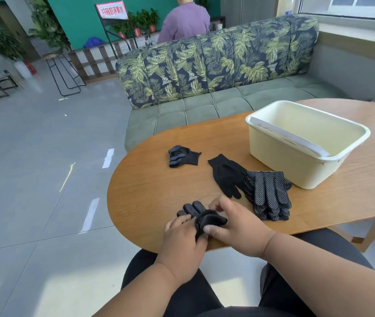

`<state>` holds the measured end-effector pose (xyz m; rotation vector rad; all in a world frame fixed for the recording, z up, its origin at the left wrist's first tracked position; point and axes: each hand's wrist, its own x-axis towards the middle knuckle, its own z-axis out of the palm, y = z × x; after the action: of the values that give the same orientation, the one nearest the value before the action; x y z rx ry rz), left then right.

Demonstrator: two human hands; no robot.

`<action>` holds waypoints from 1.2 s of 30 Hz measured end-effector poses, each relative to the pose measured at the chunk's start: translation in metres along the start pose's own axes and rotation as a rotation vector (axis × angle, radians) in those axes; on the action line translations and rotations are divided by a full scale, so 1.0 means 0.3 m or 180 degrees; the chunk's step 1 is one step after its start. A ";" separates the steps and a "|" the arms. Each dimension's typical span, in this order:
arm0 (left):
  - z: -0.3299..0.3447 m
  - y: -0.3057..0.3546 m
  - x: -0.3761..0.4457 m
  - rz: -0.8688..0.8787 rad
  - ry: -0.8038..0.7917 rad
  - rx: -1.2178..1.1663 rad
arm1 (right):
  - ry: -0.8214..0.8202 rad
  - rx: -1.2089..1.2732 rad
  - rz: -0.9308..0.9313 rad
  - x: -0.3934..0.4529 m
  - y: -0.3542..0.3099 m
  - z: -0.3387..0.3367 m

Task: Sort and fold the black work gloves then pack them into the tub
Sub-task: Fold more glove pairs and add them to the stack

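– Where's the glove being folded?
– At the table's near edge; the left hand and right hand both pinch the rolled glove.
– And the rest?
– Stacked gloves touch the tub; a folded glove lies apart

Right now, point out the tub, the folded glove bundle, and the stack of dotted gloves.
tub (273, 164): head view, front wall.
folded glove bundle (183, 155): head view, middle of the bundle.
stack of dotted gloves (267, 194): head view, fingers of the top glove.

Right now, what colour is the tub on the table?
The tub is pale cream, almost ivory; the head view shows it clearly.
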<state>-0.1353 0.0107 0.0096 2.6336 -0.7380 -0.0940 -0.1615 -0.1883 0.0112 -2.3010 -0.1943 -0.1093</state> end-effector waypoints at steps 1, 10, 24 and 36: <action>-0.002 -0.012 -0.005 -0.0002 -0.0022 -0.0160 | -0.0073 0.0191 0.0061 -0.004 -0.005 0.005; -0.012 -0.035 0.003 -0.0927 0.0184 -0.1385 | 0.0322 0.0786 0.1204 0.066 -0.013 0.079; 0.028 -0.055 0.101 -0.1728 0.0801 -0.1574 | 0.0196 0.0245 0.1723 0.178 -0.039 0.098; 0.005 -0.071 0.046 -0.0876 0.0683 -0.1078 | 0.0275 0.0720 0.1371 0.126 0.010 0.097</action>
<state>-0.1135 0.0197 0.0002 2.3550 -0.2584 -0.0106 -0.1233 -0.1646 -0.0052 -2.0574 0.3183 0.0328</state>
